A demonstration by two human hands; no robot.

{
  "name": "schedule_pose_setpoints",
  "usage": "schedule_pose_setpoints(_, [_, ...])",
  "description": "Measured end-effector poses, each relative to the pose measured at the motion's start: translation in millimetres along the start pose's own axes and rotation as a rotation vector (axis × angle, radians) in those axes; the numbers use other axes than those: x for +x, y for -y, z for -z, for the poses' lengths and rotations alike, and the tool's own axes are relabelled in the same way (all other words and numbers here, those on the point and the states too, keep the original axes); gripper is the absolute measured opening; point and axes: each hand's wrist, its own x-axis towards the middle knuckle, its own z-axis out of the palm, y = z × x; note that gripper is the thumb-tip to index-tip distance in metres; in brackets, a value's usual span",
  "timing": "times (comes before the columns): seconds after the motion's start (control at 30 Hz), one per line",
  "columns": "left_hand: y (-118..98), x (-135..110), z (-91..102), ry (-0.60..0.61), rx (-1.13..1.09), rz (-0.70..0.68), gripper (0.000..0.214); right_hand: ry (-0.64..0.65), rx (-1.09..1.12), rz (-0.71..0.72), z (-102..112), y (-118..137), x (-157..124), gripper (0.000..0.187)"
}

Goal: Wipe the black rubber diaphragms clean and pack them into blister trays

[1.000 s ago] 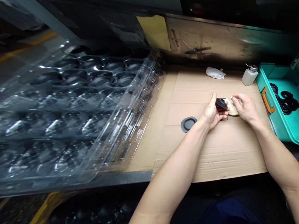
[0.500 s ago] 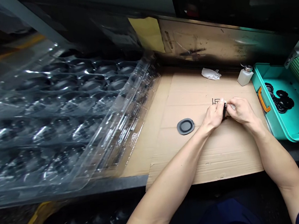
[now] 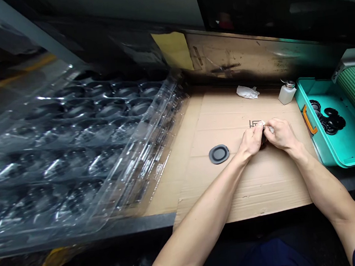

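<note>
Over the cardboard sheet (image 3: 250, 189), my two hands meet fingertip to fingertip. My left hand (image 3: 252, 140) is closed, gripping a small black part (image 3: 263, 139) that is mostly hidden by the fingers. My right hand (image 3: 281, 134) is pinched against the other side of that part. A bit of something whitish shows at its fingers, too small to name. To the left of my hands a dark grey oval piece with a raised ring (image 3: 219, 154) lies flat on the cardboard.
Clear plastic trays (image 3: 102, 145) with round pockets are stacked at left. A teal bin (image 3: 335, 154) with an orange handle holds several black round parts (image 3: 331, 123) at right. Near the back panel are a white pump bottle (image 3: 286, 92) and a crumpled white wipe (image 3: 247, 92).
The view has shifted slightly. My hands stay together at the black part, and the fingers have turned a little around it. The grey oval piece lies where it was.
</note>
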Motion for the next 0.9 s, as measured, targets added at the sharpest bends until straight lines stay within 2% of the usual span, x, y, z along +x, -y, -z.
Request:
schedule_pose_setpoints(0.1, [0.2,0.1,-0.2,0.029,-0.011,-0.027,0.06,-0.04,0.008,0.012,-2.3,-1.6,-0.7,0.02])
schedule_pose_setpoints(0.3, [-0.9,-0.7,0.6,0.025,-0.024,0.025,0.061,-0.021,-0.061,0.0,-4.3,0.6,-2.4,0.019])
schedule_pose_setpoints(0.43, [-1.1,-1.0,0.7,0.03,-0.028,-0.002,0.061,-0.055,-0.044,0.007,-3.1,3.2,-2.6,0.021])
schedule_pose_setpoints(0.57, [-2.0,-1.3,1.2,0.026,-0.018,0.0,0.059,-0.02,-0.065,-0.034,-2.9,4.9,-2.1,0.019])
schedule_pose_setpoints(0.73, [-5.0,-3.0,-0.4,0.022,-0.012,-0.032,0.058,-0.045,-0.027,-0.024,-0.7,4.6,-2.5,0.02])
schedule_pose_setpoints(0.9, [-3.1,-3.0,-0.8,0.019,-0.001,-0.025,0.057,0.017,-0.048,-0.034,3.5,5.1,-3.3,0.017])
